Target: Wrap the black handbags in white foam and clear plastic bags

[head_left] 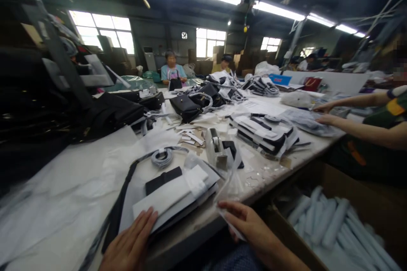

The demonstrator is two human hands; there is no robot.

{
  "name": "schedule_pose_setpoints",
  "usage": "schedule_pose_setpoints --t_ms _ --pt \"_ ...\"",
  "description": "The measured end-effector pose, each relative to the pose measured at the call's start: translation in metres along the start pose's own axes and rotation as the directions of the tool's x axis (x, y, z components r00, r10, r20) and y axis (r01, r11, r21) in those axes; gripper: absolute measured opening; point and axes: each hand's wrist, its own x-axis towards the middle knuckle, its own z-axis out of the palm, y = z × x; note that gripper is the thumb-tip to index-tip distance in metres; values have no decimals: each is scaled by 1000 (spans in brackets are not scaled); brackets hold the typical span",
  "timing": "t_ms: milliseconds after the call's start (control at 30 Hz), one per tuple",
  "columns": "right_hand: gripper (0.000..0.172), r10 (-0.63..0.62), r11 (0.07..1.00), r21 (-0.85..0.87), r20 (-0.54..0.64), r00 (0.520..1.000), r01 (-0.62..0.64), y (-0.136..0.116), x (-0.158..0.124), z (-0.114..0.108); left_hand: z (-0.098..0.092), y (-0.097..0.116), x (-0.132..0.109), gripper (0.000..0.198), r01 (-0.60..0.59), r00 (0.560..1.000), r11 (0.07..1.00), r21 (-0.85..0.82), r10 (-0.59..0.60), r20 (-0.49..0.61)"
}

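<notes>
My left hand (132, 241) lies flat with fingers together on the near edge of a stack of white and black flat pieces (173, 190) at the table's front edge. My right hand (249, 226) is just off the edge, pinching a strip of clear tape (227, 186) that runs up to the white tape dispenser (216, 148). A long black strap (122, 199) lies beside the stack, with a coiled grey cord (162, 156) behind it.
A co-worker's arms (349, 112) reach in from the right over plastic bags. Black handbags (190, 103) and more stacks (265, 133) crowd the table. A cardboard box of white rolls (330, 224) stands below right. Other people sit far back.
</notes>
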Motion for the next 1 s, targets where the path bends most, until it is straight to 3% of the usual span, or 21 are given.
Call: schedule_pose_setpoints --t_ms 133,300,467,600,700,867,1000 --pt "50 32 990 125 248 968 -65 14 -3 55 -8 14 3 56 68 998 997 35 -68 -6" --pt "47 49 988 125 282 958 -88 18 2 94 -11 19 6 51 111 993 994 -12 -110 33" --pt "44 103 972 189 176 979 -136 29 7 105 -15 20 8 51 118 992 993 -9 -118 36" --pt "47 121 943 295 122 985 -153 27 5 114 -21 21 7 62 146 986 989 -5 -145 78" --pt "50 108 937 317 134 985 -146 21 2 120 -22 20 3 71 161 984 987 7 -161 72" --pt "55 54 946 304 193 980 -112 22 3 120 -17 15 -1 66 196 980 980 40 -197 27" --pt "63 56 975 190 283 957 -114 23 7 111 -17 9 1 60 191 982 982 -1 -191 8"
